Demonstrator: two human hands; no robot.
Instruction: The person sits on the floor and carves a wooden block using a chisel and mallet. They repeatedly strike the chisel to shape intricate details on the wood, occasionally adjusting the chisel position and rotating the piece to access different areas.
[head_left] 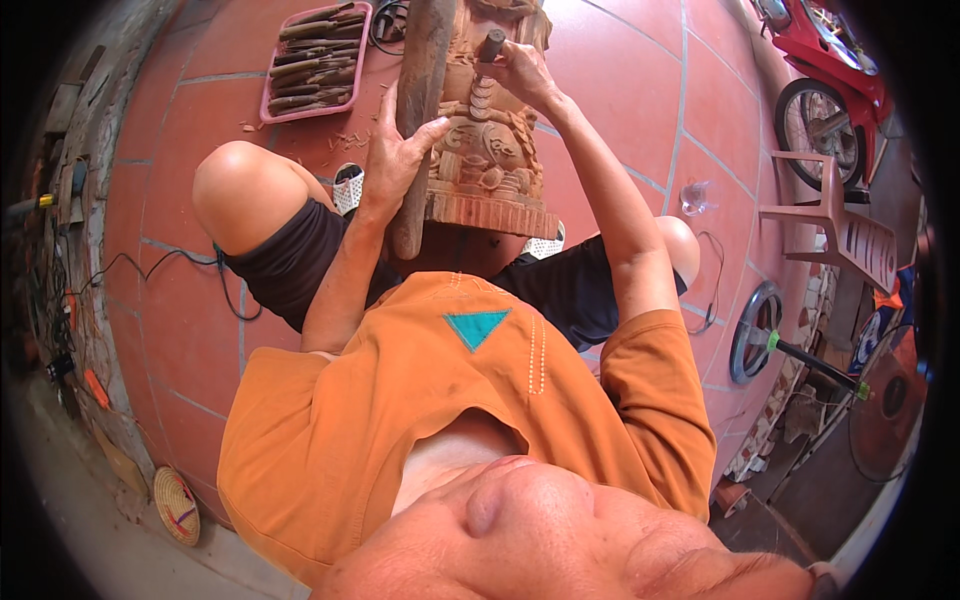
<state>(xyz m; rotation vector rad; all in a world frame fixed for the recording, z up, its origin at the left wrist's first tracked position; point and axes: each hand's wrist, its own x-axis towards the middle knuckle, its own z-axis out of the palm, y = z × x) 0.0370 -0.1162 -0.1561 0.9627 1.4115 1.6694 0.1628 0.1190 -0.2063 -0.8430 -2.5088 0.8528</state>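
Note:
A brown wooden carving (487, 150) with raised figures stands between my knees, its flat base toward me. My right hand (522, 75) is closed round a chisel (491, 45) near the carving's upper part; the round handle end shows, while the blade is hidden. In my left hand (398, 165) is a long wooden club (424, 70), used-looking and darker than the carving. My thumb lies across it, and it stands along the carving's left side with its narrower end pointing back at me.
A pink tray (268, 112) of several chisels lies on the red tiled floor at the far left, wood chips near it. A cable (175, 255) runs left of my knee. To the right are a plastic chair (835, 220), a red motorbike (835, 70) and a wheel-shaped stand (752, 335).

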